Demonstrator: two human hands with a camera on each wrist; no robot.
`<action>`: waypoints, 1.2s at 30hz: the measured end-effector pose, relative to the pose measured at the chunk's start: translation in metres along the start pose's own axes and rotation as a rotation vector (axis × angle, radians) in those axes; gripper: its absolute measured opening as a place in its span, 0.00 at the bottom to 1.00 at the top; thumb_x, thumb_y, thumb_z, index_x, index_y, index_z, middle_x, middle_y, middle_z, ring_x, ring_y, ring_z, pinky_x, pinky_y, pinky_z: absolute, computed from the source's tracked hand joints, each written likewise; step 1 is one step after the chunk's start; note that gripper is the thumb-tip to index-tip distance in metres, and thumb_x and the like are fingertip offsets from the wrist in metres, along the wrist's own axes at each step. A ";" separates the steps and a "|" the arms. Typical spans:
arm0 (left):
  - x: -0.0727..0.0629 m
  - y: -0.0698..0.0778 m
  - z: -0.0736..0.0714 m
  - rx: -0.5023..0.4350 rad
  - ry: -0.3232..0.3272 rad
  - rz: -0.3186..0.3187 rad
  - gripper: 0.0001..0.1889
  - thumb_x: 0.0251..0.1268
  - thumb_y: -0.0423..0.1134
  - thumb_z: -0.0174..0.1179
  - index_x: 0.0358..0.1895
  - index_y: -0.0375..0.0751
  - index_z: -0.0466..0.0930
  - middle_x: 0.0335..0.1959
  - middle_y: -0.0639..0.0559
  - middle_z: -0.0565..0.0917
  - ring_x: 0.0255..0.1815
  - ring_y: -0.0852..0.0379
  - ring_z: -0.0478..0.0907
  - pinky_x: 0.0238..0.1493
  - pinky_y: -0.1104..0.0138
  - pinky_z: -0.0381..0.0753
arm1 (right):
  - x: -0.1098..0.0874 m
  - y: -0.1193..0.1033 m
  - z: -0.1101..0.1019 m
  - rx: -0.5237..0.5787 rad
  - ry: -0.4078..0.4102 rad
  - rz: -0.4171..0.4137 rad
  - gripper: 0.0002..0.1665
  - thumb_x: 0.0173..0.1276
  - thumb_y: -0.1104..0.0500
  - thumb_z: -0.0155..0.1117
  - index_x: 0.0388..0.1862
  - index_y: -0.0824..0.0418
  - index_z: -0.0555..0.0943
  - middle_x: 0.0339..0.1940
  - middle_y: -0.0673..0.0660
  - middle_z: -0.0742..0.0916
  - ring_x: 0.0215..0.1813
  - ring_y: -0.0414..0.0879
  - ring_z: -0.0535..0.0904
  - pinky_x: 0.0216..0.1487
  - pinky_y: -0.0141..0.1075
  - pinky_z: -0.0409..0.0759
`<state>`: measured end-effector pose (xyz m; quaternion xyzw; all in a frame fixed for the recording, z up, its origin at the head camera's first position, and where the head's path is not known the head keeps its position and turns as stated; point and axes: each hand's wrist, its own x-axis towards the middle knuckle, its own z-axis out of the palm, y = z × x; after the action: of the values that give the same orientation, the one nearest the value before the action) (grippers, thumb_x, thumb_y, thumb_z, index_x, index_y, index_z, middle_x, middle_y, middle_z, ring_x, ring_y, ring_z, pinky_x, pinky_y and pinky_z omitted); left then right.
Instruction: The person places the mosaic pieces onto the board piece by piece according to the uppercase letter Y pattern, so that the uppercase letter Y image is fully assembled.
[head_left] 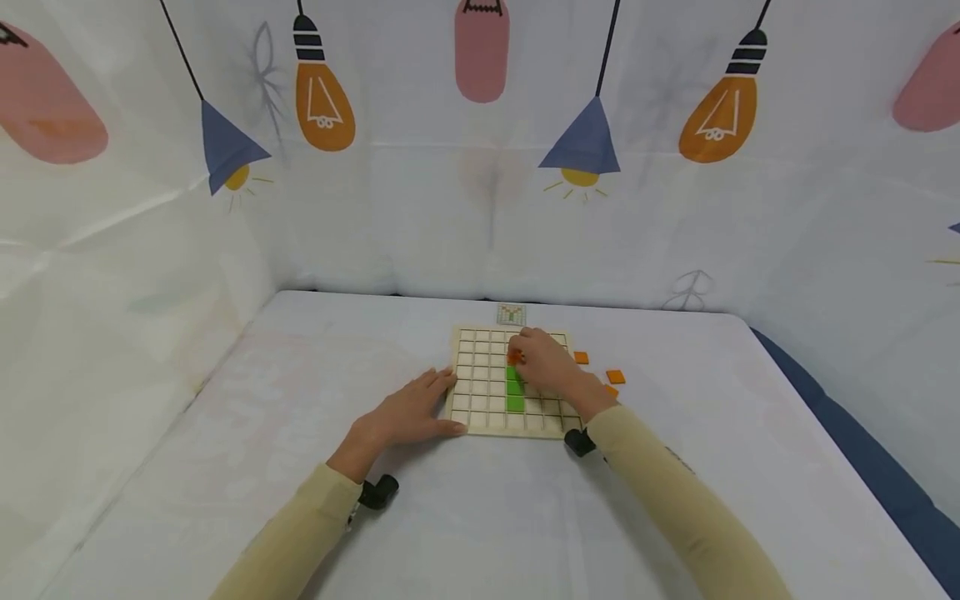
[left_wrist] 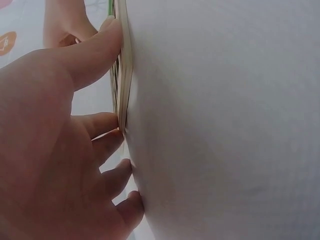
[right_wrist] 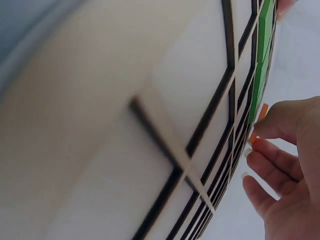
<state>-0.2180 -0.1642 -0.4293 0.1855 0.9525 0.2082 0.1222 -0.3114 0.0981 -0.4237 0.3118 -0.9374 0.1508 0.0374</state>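
A pale wooden board with a square grid of cells lies on the white table. Green square tiles fill a short column of cells near its middle. My right hand is over the board and pinches an orange square tile between thumb and fingertips, just beyond the green tiles; in the head view the fingers partly cover it. My left hand rests at the board's left side. Its thumb touches the near left corner, and the fingertips touch the side edge and the table.
Several loose orange tiles lie right of the board, one partly behind the right wrist. A small card with a coloured grid pattern lies beyond the board's far edge. White curtains printed with lamps stand behind and beside the table.
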 end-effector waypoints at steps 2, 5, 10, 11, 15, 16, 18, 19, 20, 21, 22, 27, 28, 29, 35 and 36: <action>0.001 0.001 0.000 0.010 -0.004 -0.003 0.46 0.64 0.64 0.61 0.79 0.45 0.55 0.82 0.50 0.54 0.83 0.45 0.47 0.79 0.48 0.57 | 0.001 -0.001 0.000 -0.012 -0.002 0.011 0.06 0.67 0.66 0.62 0.41 0.57 0.82 0.38 0.53 0.82 0.40 0.47 0.75 0.42 0.38 0.78; 0.001 0.003 0.000 0.013 -0.006 -0.006 0.46 0.64 0.64 0.61 0.79 0.44 0.55 0.82 0.50 0.54 0.83 0.45 0.47 0.80 0.48 0.57 | 0.004 -0.003 0.000 -0.004 -0.010 0.024 0.05 0.68 0.65 0.63 0.41 0.58 0.82 0.38 0.53 0.82 0.42 0.48 0.75 0.44 0.39 0.79; 0.002 0.004 0.000 0.011 -0.005 -0.015 0.47 0.63 0.63 0.62 0.79 0.45 0.55 0.82 0.50 0.53 0.83 0.44 0.47 0.80 0.49 0.57 | 0.010 -0.007 -0.003 0.009 -0.018 0.022 0.05 0.69 0.65 0.61 0.40 0.57 0.82 0.38 0.53 0.81 0.42 0.48 0.75 0.42 0.38 0.78; 0.002 0.004 0.000 0.008 -0.004 -0.015 0.46 0.63 0.63 0.62 0.79 0.45 0.55 0.82 0.50 0.53 0.83 0.44 0.47 0.80 0.49 0.56 | 0.010 -0.007 -0.002 0.018 -0.021 0.017 0.05 0.69 0.66 0.61 0.39 0.57 0.82 0.37 0.53 0.81 0.41 0.47 0.75 0.42 0.38 0.78; 0.002 0.004 0.000 0.003 -0.005 -0.011 0.46 0.63 0.63 0.63 0.78 0.44 0.56 0.82 0.49 0.54 0.83 0.44 0.47 0.80 0.49 0.56 | 0.013 -0.008 0.003 0.044 -0.048 0.029 0.07 0.67 0.68 0.59 0.38 0.57 0.81 0.38 0.53 0.80 0.41 0.47 0.74 0.42 0.38 0.77; 0.002 0.003 0.000 -0.001 -0.005 -0.010 0.46 0.63 0.63 0.63 0.78 0.44 0.56 0.82 0.49 0.54 0.83 0.44 0.47 0.80 0.49 0.56 | 0.013 -0.008 0.004 0.045 -0.056 0.037 0.08 0.67 0.68 0.59 0.38 0.57 0.81 0.38 0.53 0.80 0.41 0.47 0.74 0.42 0.37 0.77; 0.002 0.003 0.001 -0.005 -0.005 -0.007 0.46 0.63 0.63 0.63 0.78 0.43 0.57 0.82 0.48 0.54 0.83 0.43 0.47 0.80 0.48 0.56 | 0.014 -0.008 0.006 0.042 -0.061 0.049 0.08 0.67 0.68 0.58 0.38 0.57 0.81 0.38 0.53 0.80 0.42 0.47 0.74 0.44 0.38 0.77; 0.002 0.003 0.001 -0.003 -0.007 -0.009 0.46 0.63 0.63 0.63 0.78 0.44 0.56 0.82 0.49 0.54 0.83 0.44 0.47 0.80 0.49 0.55 | 0.015 -0.009 0.007 0.036 -0.059 0.055 0.08 0.67 0.68 0.59 0.39 0.56 0.81 0.39 0.53 0.80 0.43 0.47 0.74 0.44 0.38 0.78; 0.002 0.003 0.001 -0.002 -0.009 -0.008 0.46 0.63 0.63 0.62 0.78 0.44 0.56 0.82 0.49 0.54 0.83 0.44 0.47 0.80 0.49 0.55 | 0.016 -0.009 0.008 0.026 -0.053 0.051 0.08 0.67 0.68 0.59 0.39 0.56 0.81 0.39 0.53 0.81 0.43 0.47 0.74 0.45 0.38 0.78; 0.003 0.002 0.002 -0.004 -0.007 -0.006 0.46 0.63 0.63 0.62 0.78 0.44 0.56 0.82 0.49 0.54 0.83 0.44 0.47 0.80 0.49 0.55 | 0.017 -0.009 0.008 0.015 -0.052 0.051 0.08 0.67 0.67 0.60 0.40 0.56 0.82 0.39 0.53 0.81 0.43 0.47 0.75 0.45 0.38 0.78; 0.003 0.002 0.002 -0.009 -0.006 -0.002 0.46 0.63 0.63 0.62 0.78 0.43 0.56 0.82 0.48 0.54 0.83 0.43 0.47 0.80 0.49 0.55 | 0.018 -0.010 0.008 0.009 -0.049 0.049 0.08 0.67 0.67 0.60 0.40 0.56 0.82 0.39 0.53 0.81 0.43 0.47 0.75 0.45 0.38 0.78; 0.004 0.000 0.002 -0.015 -0.001 0.005 0.47 0.63 0.63 0.63 0.78 0.42 0.56 0.81 0.47 0.55 0.83 0.42 0.48 0.79 0.48 0.57 | 0.024 -0.015 0.006 -0.012 -0.038 0.025 0.07 0.67 0.67 0.62 0.41 0.56 0.82 0.39 0.52 0.82 0.43 0.47 0.76 0.45 0.38 0.79; 0.004 0.000 0.002 -0.014 0.001 0.011 0.47 0.63 0.62 0.63 0.78 0.41 0.57 0.81 0.46 0.55 0.82 0.42 0.49 0.79 0.47 0.58 | 0.025 -0.016 0.006 -0.011 -0.032 0.020 0.07 0.67 0.67 0.62 0.41 0.56 0.82 0.39 0.52 0.82 0.43 0.47 0.76 0.44 0.39 0.79; 0.004 -0.001 0.002 -0.009 0.003 0.016 0.47 0.63 0.63 0.63 0.78 0.41 0.56 0.81 0.46 0.55 0.82 0.41 0.49 0.79 0.47 0.58 | 0.025 -0.017 0.006 -0.014 -0.028 0.018 0.07 0.67 0.67 0.62 0.41 0.56 0.82 0.39 0.52 0.82 0.43 0.47 0.76 0.45 0.39 0.79; 0.002 0.001 0.000 -0.011 0.000 0.023 0.47 0.63 0.62 0.63 0.78 0.40 0.56 0.81 0.45 0.55 0.82 0.40 0.49 0.78 0.45 0.59 | 0.030 -0.019 0.009 0.013 -0.044 0.042 0.08 0.66 0.68 0.61 0.39 0.56 0.81 0.38 0.52 0.80 0.41 0.46 0.74 0.44 0.38 0.79; 0.002 0.001 0.000 -0.013 -0.001 0.019 0.46 0.63 0.62 0.63 0.78 0.41 0.57 0.81 0.46 0.55 0.82 0.40 0.49 0.78 0.45 0.59 | 0.031 -0.019 0.009 0.019 -0.049 0.049 0.08 0.66 0.68 0.61 0.39 0.56 0.81 0.38 0.53 0.80 0.41 0.46 0.74 0.45 0.38 0.79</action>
<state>-0.2197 -0.1623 -0.4293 0.1940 0.9492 0.2154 0.1220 -0.3242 0.0630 -0.4223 0.2928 -0.9438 0.1529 0.0080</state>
